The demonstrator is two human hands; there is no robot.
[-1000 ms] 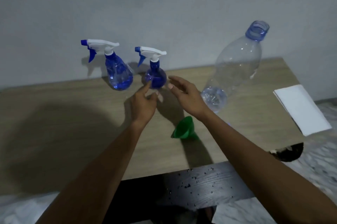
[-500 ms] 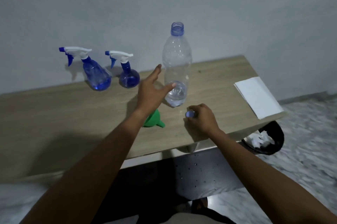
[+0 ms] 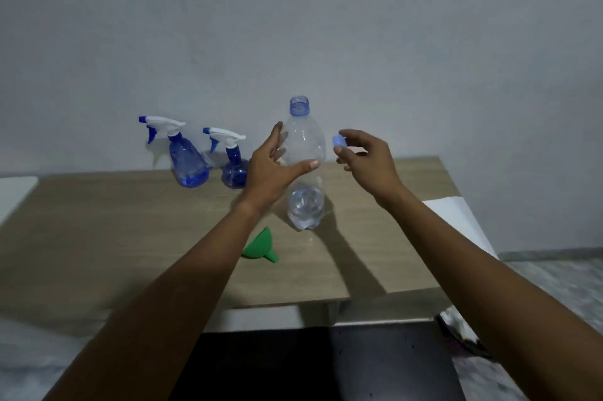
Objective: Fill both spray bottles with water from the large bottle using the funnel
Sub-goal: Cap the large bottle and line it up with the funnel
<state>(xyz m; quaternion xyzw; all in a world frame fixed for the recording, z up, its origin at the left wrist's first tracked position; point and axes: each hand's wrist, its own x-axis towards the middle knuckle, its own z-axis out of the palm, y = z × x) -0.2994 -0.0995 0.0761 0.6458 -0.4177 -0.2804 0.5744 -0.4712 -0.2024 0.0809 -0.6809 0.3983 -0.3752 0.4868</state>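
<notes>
The large clear bottle [image 3: 306,152] stands upright on the wooden table [image 3: 130,237], uncapped, with a little water at its bottom. My left hand [image 3: 274,169] wraps loosely around its middle, thumb across the front. My right hand [image 3: 365,162] hovers to the right of the bottle's shoulder and pinches the small blue cap [image 3: 338,141]. Two blue spray bottles with white trigger heads stand by the wall: a cone-shaped one [image 3: 187,159] and a smaller round one [image 3: 233,165]. The green funnel [image 3: 261,245] lies on its side near my left forearm.
A white sheet [image 3: 456,221] lies at the table's right edge. A white object [image 3: 13,191] sits at the far left. Below the table's front edge are a dark surface [image 3: 326,364] and a dark bin [image 3: 456,332] at the right.
My right hand has lifted the blue cap off the table to beside the bottle's shoulder. My left hand has closed in around the bottle. The camera view has tilted upward.
</notes>
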